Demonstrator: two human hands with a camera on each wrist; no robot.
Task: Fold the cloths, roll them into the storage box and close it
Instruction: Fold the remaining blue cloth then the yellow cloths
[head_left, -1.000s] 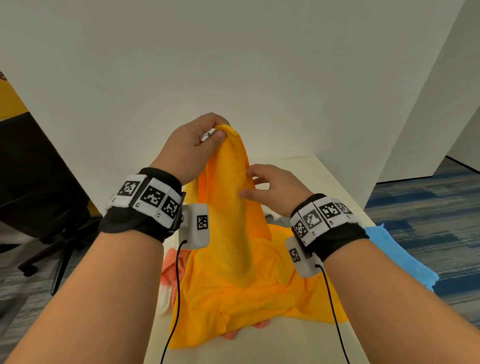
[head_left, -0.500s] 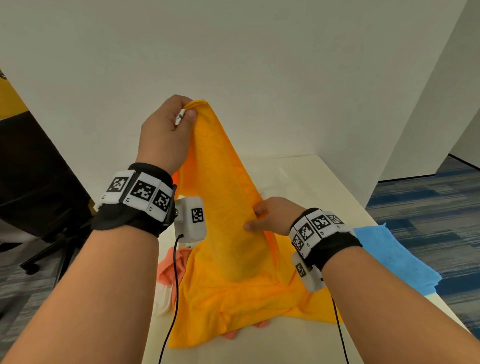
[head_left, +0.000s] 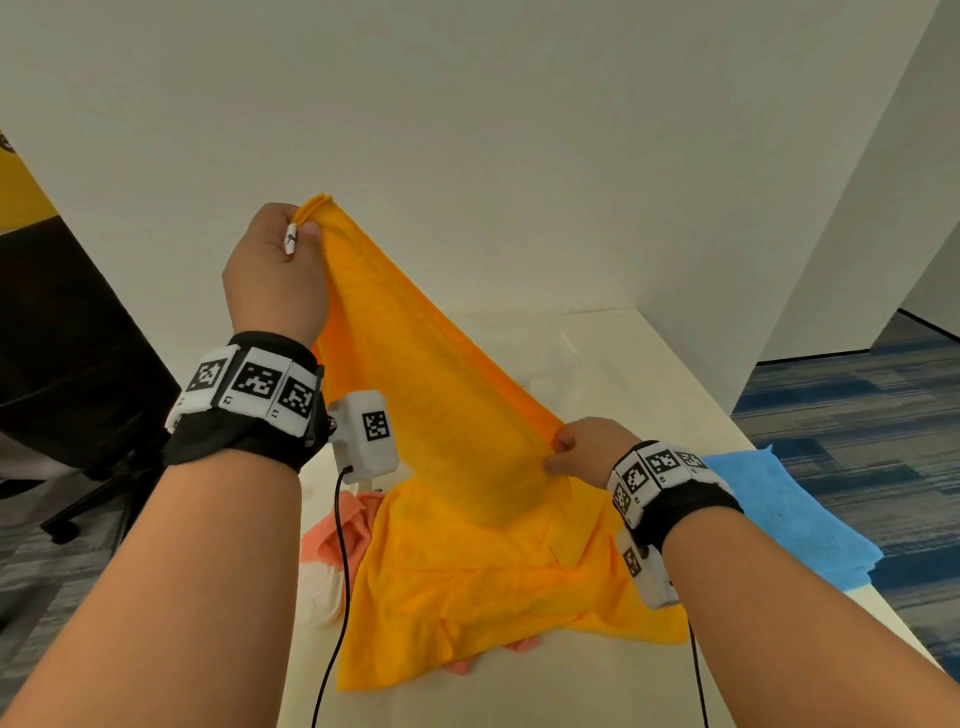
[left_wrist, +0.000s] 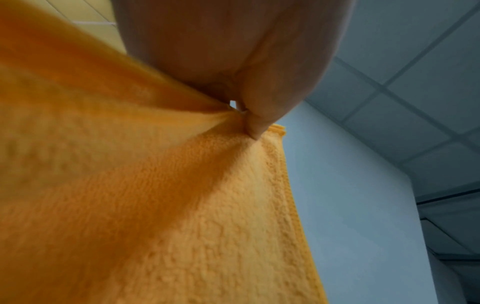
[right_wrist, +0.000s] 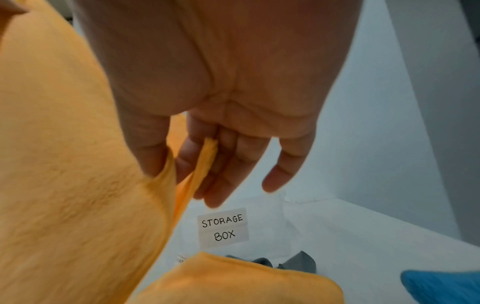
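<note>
My left hand (head_left: 304, 228) holds a corner of the orange cloth (head_left: 441, 415) high, pinched with its white tag. In the left wrist view the thumb and fingers (left_wrist: 249, 115) squeeze that bunched corner. My right hand (head_left: 556, 454) pinches the cloth's right edge lower down, so the edge stretches taut between the hands. In the right wrist view the thumb (right_wrist: 148, 152) presses the hem (right_wrist: 205, 156) against the curled fingers. The cloth's lower part lies crumpled on the table (head_left: 649, 374). Behind it stands the clear storage box, seen by its label (right_wrist: 223, 227).
A blue cloth (head_left: 779, 514) lies on the table's right edge. Pink (head_left: 343, 535) and white (head_left: 322, 592) cloths poke out left of the orange heap. A grey cloth (right_wrist: 296, 261) lies by the box. White walls close the back and right; a black chair (head_left: 78, 364) stands left.
My left hand has lifted the corner higher and leftward. My right hand has slid down and right along the edge, pulling the cloth taut and spreading it.
</note>
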